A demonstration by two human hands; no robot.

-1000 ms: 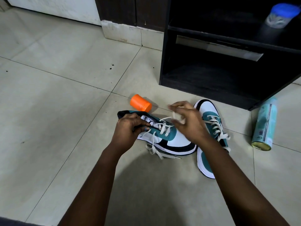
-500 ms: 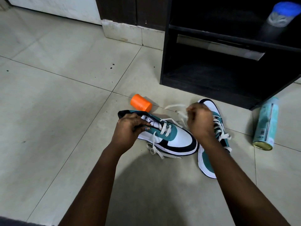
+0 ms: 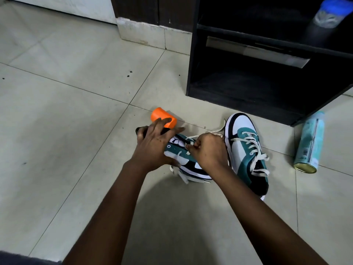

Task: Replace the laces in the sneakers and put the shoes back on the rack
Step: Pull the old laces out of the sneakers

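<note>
Two teal, white and black sneakers lie on the tiled floor. The near sneaker lies across in front of me with its heel to the left. My left hand rests on its heel and collar with fingers spread. My right hand is curled over the sneaker's lacing area and pinches the white lace, whose loose ends trail by the sole. The second sneaker stands just right of my right hand, laced, its toe pointing toward the black rack.
An orange cap lies on the floor just beyond my left hand. A pale green spray can lies on its side at the right. A blue-lidded jar stands on the rack's upper shelf. A dark wooden panel meets the wall behind.
My right hand came back left from the pulled-out lace and now pinches it at the eyelets. My left hand opened and spread over the heel, and the sneaker shifted slightly.
</note>
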